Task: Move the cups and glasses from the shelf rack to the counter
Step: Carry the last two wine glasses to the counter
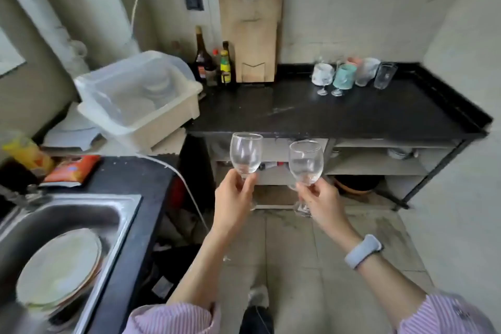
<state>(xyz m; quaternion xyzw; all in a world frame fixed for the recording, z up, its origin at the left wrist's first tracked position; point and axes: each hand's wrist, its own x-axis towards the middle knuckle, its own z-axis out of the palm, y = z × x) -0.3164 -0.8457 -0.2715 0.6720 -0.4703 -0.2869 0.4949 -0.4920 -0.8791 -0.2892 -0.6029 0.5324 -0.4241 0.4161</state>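
Two stemmed wine glasses in transit, held over floor just short of counter (339,116) edge.

Left hand (233,198) pinches stem of left glass (246,153) directly beneath bowl. Right hand (320,202) pinches stem of right glass (305,163) likewise.

Judged: thin clear glass, light, rigid, brittle, slippery; stem grip sound, bowls near touching, clink risk.

Long axes near upright, rims toward 12 o'clock, feet toward 6.

Cups and glasses (352,76) already on counter at 1 o'clock.
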